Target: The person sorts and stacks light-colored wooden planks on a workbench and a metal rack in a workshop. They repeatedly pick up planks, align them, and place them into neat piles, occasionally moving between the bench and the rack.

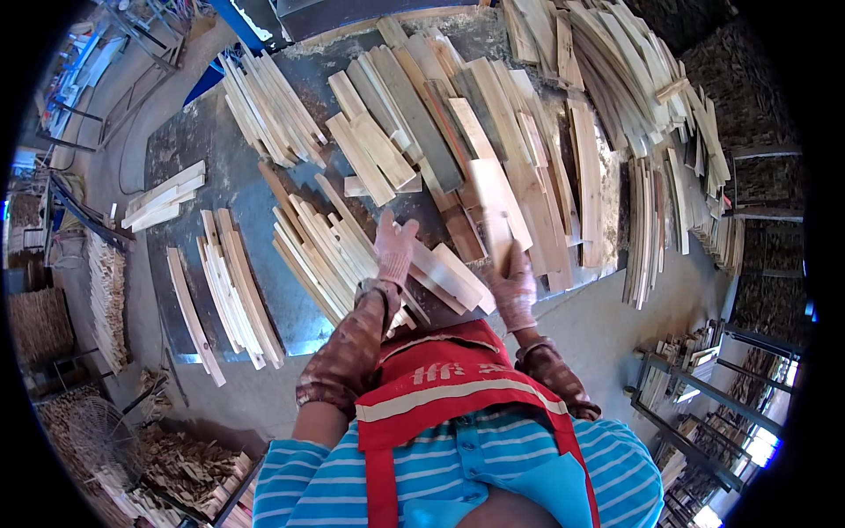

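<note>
My right hand [510, 286], in a pale knit glove, grips the near end of a pale wooden board [491, 198]. The board is slightly blurred and tilts up over other planks on the table. My left hand [395, 245], also gloved, has its fingers apart and holds nothing that I can see. It hovers beside a row of narrow wood strips [317, 251] on its left. Just right of it, short boards [449, 277] lie at the table's near edge. Beyond my left hand rests a pair of short light planks [370, 150].
The dark worktable [172, 141] carries several groups of planks, including a bundle at the far left [268, 106]. A tall heap of strips [607, 79] stands at the far right. A fan [104, 431] and wood scraps [189, 466] are at lower left, metal racks [704, 422] at lower right.
</note>
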Tool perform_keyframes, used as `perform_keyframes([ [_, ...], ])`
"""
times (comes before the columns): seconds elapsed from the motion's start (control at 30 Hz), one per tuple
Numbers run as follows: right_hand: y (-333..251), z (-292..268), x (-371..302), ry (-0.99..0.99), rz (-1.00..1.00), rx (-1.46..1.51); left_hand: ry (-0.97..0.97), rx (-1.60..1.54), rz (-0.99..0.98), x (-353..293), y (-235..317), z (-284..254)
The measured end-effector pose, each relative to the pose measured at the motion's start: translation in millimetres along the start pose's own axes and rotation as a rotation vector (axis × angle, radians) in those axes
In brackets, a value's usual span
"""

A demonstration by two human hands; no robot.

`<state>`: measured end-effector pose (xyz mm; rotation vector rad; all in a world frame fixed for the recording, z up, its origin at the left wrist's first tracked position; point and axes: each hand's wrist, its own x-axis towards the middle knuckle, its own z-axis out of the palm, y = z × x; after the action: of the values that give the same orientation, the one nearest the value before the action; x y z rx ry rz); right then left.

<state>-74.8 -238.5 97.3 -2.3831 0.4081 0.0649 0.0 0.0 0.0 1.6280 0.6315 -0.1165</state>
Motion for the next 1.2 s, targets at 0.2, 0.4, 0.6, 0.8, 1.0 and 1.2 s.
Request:
perform_keyframes([
  [0.2, 36.9, -39.5, 58.6, 0.218, -0.069, -0.301, 0.114, 0.485, 0.26, 48.2, 71.8, 36.4],
  [0.4, 10.9, -21.9, 70.4, 0.054, -0.381, -0.02, 0.313, 0.755, 0.226, 88.3, 69.5, 72.7],
  [0.6, -70.6, 21.8, 114.8, -0.344, -0.388, 0.05, 0.375, 0.861, 0.182, 102.7, 68.9, 67.5],
  [0.8, -154.3, 114.3, 219.6, -0.407, -0.341, -0.217, 0.05, -0.564, -0.026, 116.9, 70.1, 15.1],
  [1.0, -210.8, 176.1, 258.5, -0.318, -0.234, -0.371, -0.168, -1.362, -0.155, 123.2, 73.9, -40.1],
  [1.2, -221.2, 198.8, 294.8, -0.501, -0.13, -0.335, -0.026, -1.616, -0.324, 127.9, 54.6, -41.7],
])
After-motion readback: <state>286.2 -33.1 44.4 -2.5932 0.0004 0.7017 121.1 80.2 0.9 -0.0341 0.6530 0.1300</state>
